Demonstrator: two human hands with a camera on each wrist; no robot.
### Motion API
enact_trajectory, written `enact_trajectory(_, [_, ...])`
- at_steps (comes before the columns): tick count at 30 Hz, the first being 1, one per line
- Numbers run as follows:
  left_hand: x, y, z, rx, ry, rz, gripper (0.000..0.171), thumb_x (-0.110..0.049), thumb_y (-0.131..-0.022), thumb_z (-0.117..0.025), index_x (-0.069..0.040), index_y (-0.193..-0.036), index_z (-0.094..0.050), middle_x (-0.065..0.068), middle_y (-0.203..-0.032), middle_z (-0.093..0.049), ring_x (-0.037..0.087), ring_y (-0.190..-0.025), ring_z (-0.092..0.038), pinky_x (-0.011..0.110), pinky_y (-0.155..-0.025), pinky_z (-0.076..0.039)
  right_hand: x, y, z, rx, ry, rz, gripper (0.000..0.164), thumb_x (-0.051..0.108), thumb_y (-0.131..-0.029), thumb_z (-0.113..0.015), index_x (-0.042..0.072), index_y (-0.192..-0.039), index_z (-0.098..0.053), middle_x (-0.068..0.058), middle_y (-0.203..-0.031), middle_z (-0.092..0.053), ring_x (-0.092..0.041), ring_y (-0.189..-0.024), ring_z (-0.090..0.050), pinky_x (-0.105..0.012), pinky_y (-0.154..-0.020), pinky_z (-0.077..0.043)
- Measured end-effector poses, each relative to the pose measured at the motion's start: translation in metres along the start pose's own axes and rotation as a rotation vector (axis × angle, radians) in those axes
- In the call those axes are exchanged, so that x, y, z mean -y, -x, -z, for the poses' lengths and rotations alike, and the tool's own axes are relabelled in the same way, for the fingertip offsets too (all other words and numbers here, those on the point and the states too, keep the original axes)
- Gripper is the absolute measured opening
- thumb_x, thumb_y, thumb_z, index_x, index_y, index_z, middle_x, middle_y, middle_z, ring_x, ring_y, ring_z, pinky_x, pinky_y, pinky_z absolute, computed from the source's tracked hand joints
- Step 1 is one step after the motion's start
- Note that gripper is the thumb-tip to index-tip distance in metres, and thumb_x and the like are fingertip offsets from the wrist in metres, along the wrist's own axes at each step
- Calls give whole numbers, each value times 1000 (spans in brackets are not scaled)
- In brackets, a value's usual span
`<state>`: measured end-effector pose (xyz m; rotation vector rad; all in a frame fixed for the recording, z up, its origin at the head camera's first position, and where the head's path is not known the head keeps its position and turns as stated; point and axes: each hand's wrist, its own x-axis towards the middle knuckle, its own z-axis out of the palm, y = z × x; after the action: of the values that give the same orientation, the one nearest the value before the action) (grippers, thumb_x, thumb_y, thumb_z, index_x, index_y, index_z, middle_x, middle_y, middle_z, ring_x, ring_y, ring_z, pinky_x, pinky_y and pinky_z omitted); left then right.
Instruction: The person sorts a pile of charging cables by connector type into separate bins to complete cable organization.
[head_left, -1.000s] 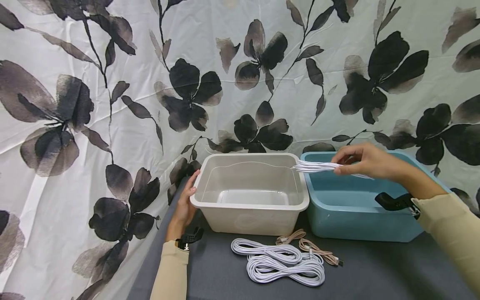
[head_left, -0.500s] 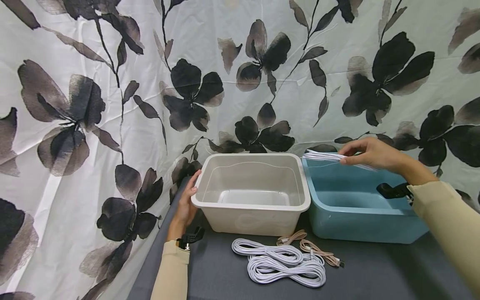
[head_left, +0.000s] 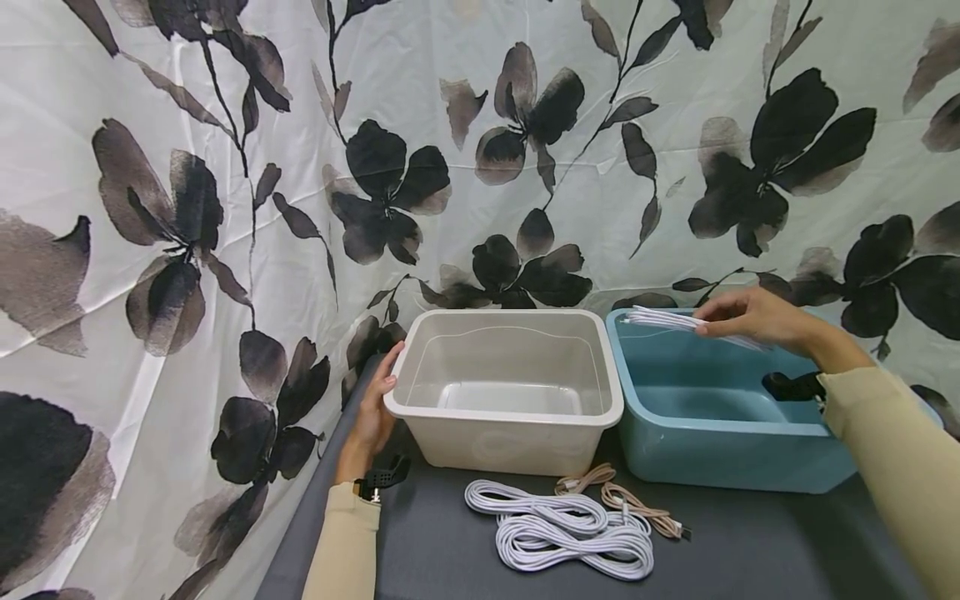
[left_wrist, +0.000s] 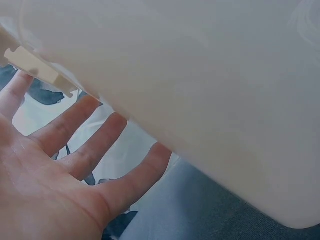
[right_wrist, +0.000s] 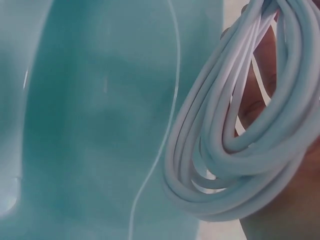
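Observation:
My right hand (head_left: 768,321) pinches a bundle of white cable (head_left: 662,318) over the back of the blue bin (head_left: 738,454). Close up in the right wrist view, the cable's loops (right_wrist: 225,155) hang from the fingers, with the blue wall behind them. On the other side, my left hand (head_left: 372,417) rests against the left end of the beige bin (head_left: 510,442), near its rim. In the left wrist view that hand's extended fingers (left_wrist: 140,175) touch the bin's outer wall (left_wrist: 210,100). The inside of the beige bin shows only its bare floor.
In front of the bins, coiled white cables (head_left: 573,546) lie on the dark grey table (head_left: 435,542). A tan cable (head_left: 637,510) lies beside them, partly under the white coils. Behind everything hangs a floral curtain (head_left: 420,67).
My right hand has carried the white cable bundle rightward, from the gap between the bins to over the blue bin, dipping slightly lately. My left hand keeps its place on the beige bin.

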<state>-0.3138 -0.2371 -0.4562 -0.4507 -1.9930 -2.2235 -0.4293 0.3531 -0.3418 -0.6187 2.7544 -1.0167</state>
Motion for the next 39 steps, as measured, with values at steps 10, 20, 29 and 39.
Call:
enact_trajectory(10, [-1, 1, 4, 18, -4, -3, 68, -25, -98, -32, -20, -165, -20, 5, -169, -23, 36, -145, -31, 56, -107, -38, -12, 3, -7, 8, 14, -45, 44, 38, -94, -72, 8, -126, -70, -5, -113, -73, -16, -97, -64, -45, -88, -51])
enact_trajectory(20, [1, 2, 7, 26, -3, -6, 68, -23, -98, -31, -19, -165, -20, 7, -169, -20, 25, -140, -34, 57, -109, -35, -8, 7, -8, 20, 41, -34, 42, 38, -94, -73, 8, -123, -72, -7, -112, -73, -13, -95, -64, -39, -84, -51])
enact_trajectory(29, [2, 1, 8, 24, -4, -10, 66, -22, -98, -29, -22, -164, -22, 3, -170, -20, 26, -142, -33, 59, -109, -34, -6, 5, -11, 42, 51, -53, 40, 37, -93, -73, 9, -121, -73, -6, -110, -73, -13, -93, -63, -36, -81, -51])
enact_trajectory(39, [2, 0, 9, 21, -6, -5, 65, -23, -99, -30, -23, -164, -24, 5, -170, -20, 27, -142, -34, 59, -108, -35, -7, 1, -12, 43, 71, -68, 39, 36, -92, -75, 7, -119, -73, -7, -110, -74, -16, -96, -64, -41, -84, -54])
